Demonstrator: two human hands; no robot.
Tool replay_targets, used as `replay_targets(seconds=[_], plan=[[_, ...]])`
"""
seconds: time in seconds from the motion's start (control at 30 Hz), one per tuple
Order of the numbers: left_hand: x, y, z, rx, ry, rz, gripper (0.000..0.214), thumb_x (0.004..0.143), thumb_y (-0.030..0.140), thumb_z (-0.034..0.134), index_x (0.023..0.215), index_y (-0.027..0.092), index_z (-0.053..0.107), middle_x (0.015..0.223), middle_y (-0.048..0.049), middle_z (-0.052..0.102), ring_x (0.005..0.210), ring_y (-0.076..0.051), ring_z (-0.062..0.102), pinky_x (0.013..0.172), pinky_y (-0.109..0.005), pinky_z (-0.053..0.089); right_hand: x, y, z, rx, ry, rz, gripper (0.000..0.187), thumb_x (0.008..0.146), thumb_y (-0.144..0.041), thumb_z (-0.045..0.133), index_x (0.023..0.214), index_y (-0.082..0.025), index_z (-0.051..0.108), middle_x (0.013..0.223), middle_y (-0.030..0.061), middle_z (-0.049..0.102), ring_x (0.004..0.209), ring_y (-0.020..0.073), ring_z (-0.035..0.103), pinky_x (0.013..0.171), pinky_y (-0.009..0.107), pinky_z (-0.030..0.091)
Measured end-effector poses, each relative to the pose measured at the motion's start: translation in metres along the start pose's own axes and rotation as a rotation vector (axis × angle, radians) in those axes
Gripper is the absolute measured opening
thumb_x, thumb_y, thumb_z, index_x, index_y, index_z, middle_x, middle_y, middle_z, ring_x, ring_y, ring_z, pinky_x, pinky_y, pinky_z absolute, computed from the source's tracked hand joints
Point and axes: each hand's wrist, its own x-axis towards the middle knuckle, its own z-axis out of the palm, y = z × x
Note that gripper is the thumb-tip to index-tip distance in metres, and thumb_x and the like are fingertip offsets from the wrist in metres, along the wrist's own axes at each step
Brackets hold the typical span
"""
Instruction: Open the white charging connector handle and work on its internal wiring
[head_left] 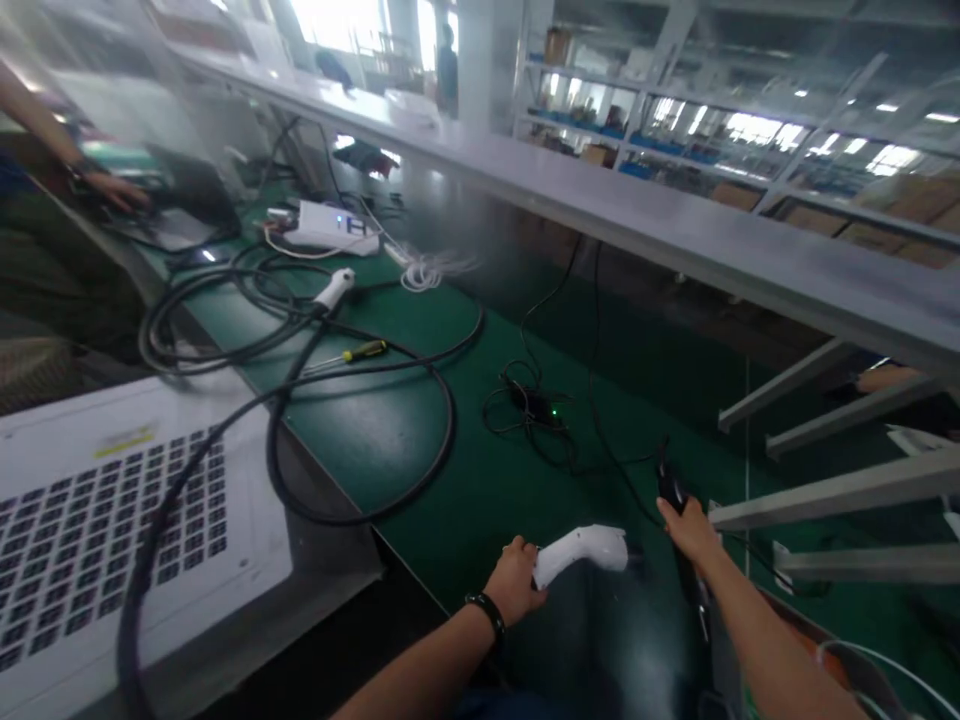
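Note:
My left hand (516, 580) is closed around the handle of a white charging plug (585, 551), held just above the green bench top (465, 470). A black wristband sits on that wrist. My right hand (690, 528) grips a small black device (670, 485) with a thin black wire running from it across the bench. The two hands are close together near the bench's front edge.
A thick black cable (360, 400) loops over the bench to a second white plug (334, 288). A yellow-handled screwdriver (365, 351), a white box (330, 226), a black adapter (534, 405) and a label sheet (112, 520) lie about. Another person's hand (116, 188) rests far left.

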Motion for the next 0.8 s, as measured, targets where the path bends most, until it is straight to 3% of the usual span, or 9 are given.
replay_targets(seconds=[0.1, 0.2, 0.37, 0.47, 0.57, 0.6, 0.67, 0.73, 0.8], plan=[[0.004, -0.002, -0.006, 0.005, 0.003, -0.025, 0.037, 0.065, 0.032, 0.063, 0.096, 0.015, 0.052, 0.098, -0.0061, 0.048, 0.080, -0.015, 0.052, 0.062, -0.022, 0.043, 0.007, 0.024, 0.028, -0.018, -0.078, 0.043, 0.058, 0.079, -0.044, 0.045, 0.115, 0.001, 0.043, 0.093, 0.0236, 0.060, 0.085, 0.0290, 0.060, 0.078, 0.040, 0.044], [0.007, -0.002, -0.017, 0.047, 0.055, -0.056, 0.034, 0.065, 0.030, 0.062, 0.093, 0.016, 0.049, 0.095, -0.0048, 0.050, 0.077, -0.013, 0.052, 0.061, -0.022, 0.040, 0.016, 0.042, 0.043, -0.008, -0.107, 0.048, 0.061, 0.080, -0.049, 0.040, 0.120, -0.002, 0.038, 0.103, 0.0240, 0.056, 0.096, 0.0320, 0.056, 0.083, 0.042, 0.042], [0.004, 0.007, -0.041, 0.123, 0.182, -0.131, 0.027, 0.073, 0.029, 0.055, 0.094, 0.017, 0.043, 0.087, -0.0018, 0.054, 0.074, -0.013, 0.053, 0.060, -0.021, 0.037, 0.036, 0.056, 0.041, 0.038, -0.139, 0.058, 0.066, 0.079, -0.055, 0.035, 0.120, -0.003, 0.038, 0.101, 0.0266, 0.054, 0.094, 0.0396, 0.054, 0.076, 0.048, 0.043], [0.004, 0.015, -0.047, 0.161, 0.273, -0.164, 0.027, 0.076, 0.028, 0.052, 0.099, 0.018, 0.041, 0.092, -0.0024, 0.053, 0.079, -0.013, 0.053, 0.063, -0.021, 0.038, 0.034, 0.052, 0.035, 0.084, -0.097, 0.014, 0.072, 0.077, -0.051, 0.041, 0.124, 0.003, 0.031, 0.115, 0.0349, 0.043, 0.108, 0.0464, 0.042, 0.082, 0.057, 0.037], [0.007, 0.021, -0.041, 0.197, 0.349, -0.180, 0.028, 0.078, 0.024, 0.047, 0.104, 0.018, 0.040, 0.097, -0.0046, 0.051, 0.085, -0.015, 0.051, 0.072, -0.024, 0.039, 0.008, 0.028, 0.036, 0.197, -0.062, -0.128, 0.071, 0.080, -0.043, 0.039, 0.132, -0.001, 0.018, 0.135, 0.0301, 0.023, 0.125, 0.0402, 0.025, 0.099, 0.055, 0.024], [0.009, 0.021, -0.036, 0.207, 0.366, -0.184, 0.029, 0.078, 0.023, 0.046, 0.106, 0.017, 0.039, 0.099, -0.0055, 0.050, 0.086, -0.016, 0.050, 0.074, -0.025, 0.039, -0.005, 0.015, 0.040, 0.272, -0.106, -0.201, 0.065, 0.082, -0.043, 0.038, 0.131, -0.003, 0.023, 0.134, 0.0255, 0.029, 0.124, 0.0346, 0.030, 0.101, 0.048, 0.025], [0.011, 0.022, -0.025, 0.233, 0.394, -0.201, 0.034, 0.079, 0.022, 0.043, 0.112, 0.016, 0.037, 0.102, -0.0071, 0.049, 0.088, -0.017, 0.050, 0.077, -0.028, 0.039, -0.032, -0.016, 0.051, 0.416, -0.283, -0.305, 0.052, 0.082, -0.048, 0.037, 0.115, -0.010, 0.048, 0.111, 0.0162, 0.056, 0.104, 0.0262, 0.052, 0.092, 0.038, 0.038], [0.011, 0.022, -0.013, 0.269, 0.421, -0.221, 0.037, 0.079, 0.020, 0.042, 0.116, 0.016, 0.035, 0.106, -0.0085, 0.047, 0.091, -0.019, 0.049, 0.079, -0.030, 0.040, -0.056, -0.050, 0.068, 0.517, -0.412, -0.366, 0.045, 0.082, -0.051, 0.038, 0.101, -0.016, 0.058, 0.098, 0.0084, 0.063, 0.092, 0.0211, 0.058, 0.082, 0.031, 0.045], [0.009, 0.020, -0.003, 0.294, 0.438, -0.238, 0.038, 0.079, 0.019, 0.041, 0.117, 0.015, 0.035, 0.108, -0.0098, 0.047, 0.093, -0.020, 0.049, 0.082, -0.032, 0.040, -0.073, -0.078, 0.086, 0.594, -0.487, -0.347, 0.046, 0.080, -0.055, 0.039, 0.091, -0.015, 0.060, 0.088, 0.0075, 0.066, 0.082, 0.0205, 0.061, 0.071, 0.029, 0.047]])
